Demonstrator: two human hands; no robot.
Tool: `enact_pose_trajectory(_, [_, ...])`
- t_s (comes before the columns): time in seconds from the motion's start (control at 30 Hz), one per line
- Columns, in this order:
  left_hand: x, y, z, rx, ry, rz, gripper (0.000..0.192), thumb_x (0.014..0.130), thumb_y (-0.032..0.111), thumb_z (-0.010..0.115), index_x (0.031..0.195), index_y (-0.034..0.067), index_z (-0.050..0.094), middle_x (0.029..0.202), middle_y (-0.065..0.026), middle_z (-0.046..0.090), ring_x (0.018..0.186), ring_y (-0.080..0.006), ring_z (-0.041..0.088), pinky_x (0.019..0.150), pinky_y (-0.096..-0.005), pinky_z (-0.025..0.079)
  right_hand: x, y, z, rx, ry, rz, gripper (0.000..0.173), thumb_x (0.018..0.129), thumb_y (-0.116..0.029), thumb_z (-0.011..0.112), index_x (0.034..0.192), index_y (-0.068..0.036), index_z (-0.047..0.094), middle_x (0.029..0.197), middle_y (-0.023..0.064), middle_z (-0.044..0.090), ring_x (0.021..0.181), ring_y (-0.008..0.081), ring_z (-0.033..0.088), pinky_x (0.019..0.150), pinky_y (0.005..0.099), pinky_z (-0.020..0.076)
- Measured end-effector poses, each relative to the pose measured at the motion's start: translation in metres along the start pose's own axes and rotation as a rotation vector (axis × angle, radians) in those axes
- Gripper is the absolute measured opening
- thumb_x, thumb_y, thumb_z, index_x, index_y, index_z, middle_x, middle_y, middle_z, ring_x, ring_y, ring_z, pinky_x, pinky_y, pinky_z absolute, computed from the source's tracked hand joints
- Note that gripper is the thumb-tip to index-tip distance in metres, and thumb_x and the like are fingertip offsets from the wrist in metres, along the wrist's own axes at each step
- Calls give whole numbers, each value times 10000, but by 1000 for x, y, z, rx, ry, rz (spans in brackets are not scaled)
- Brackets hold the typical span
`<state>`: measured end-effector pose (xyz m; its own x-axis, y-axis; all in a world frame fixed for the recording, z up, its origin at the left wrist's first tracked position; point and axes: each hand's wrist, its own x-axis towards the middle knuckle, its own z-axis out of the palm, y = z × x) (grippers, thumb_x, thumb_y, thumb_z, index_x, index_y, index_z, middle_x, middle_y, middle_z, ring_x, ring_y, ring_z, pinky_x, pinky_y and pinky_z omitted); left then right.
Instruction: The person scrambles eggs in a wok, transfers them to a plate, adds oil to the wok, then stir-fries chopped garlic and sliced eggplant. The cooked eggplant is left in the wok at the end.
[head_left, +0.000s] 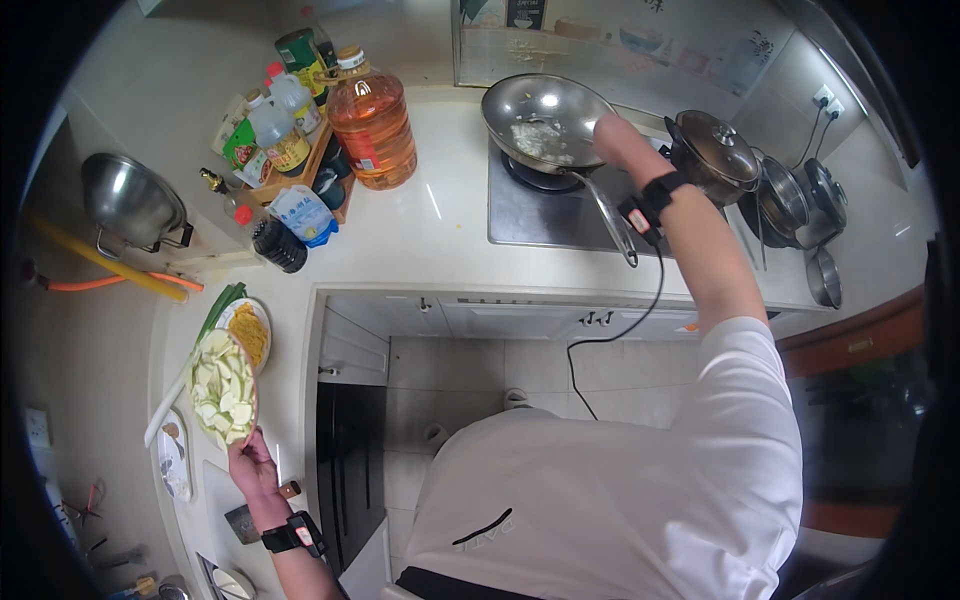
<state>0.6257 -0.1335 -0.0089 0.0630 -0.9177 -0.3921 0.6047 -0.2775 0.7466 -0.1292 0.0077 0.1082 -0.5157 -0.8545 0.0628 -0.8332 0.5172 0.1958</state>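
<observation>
My left hand (253, 466) grips the near rim of a plate heaped with sliced pale green vegetable (223, 386). That plate is beside and partly over a white plate of yellow food (249, 330) on the left counter. Over the right side of a steel wok (551, 105) is my right hand (621, 142); its fingers are hard to make out, and I cannot tell whether it holds anything. Chopped whitish pieces (540, 140) lie in the wok, which stands on the cooktop (517, 217). The wok's metal handle (609, 217) points towards me.
A large oil bottle (373, 124), sauce bottles (279, 135) and a blue-white bag (303, 214) stand at the back left. A lidded pot (716, 154) and several steel pans (784, 195) are on the right. A green onion (176, 386), a small oval dish (174, 457) and a cleaver (244, 523) lie on the left counter.
</observation>
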Motion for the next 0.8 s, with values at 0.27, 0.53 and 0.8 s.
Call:
enact_pose_trajectory(0.27, [-10, -27, 68, 102, -163, -143, 212, 832, -24, 482, 1022, -102, 536, 920, -155, 631, 778, -214, 648, 720, -261, 596, -90, 18, -15, 67, -10, 36, 170, 711, -91, 546, 718, 17, 677, 778, 236, 642, 750, 416, 621, 695, 462, 502])
enact_pose_trajectory(0.53, [-6, -48, 138, 266, -261, -212, 186, 820, -8, 474, 981, -65, 546, 909, -138, 630, 769, -210, 652, 727, -293, 587, -78, 5, -13, 113, 84, 140, 183, 723, -98, 558, 773, 26, 684, 813, 245, 645, 766, 412, 624, 705, 449, 504])
enact_pose_trajectory(0.8, [0, -91, 228, 415, -531, -242, 322, 859, 26, 397, 1157, -42, 496, 1019, -160, 635, 857, -225, 668, 752, -325, 580, -140, -5, -38, 582, 76, 367, 204, 720, -125, 632, 846, 27, 684, 827, 212, 671, 761, 353, 647, 720, 389, 511])
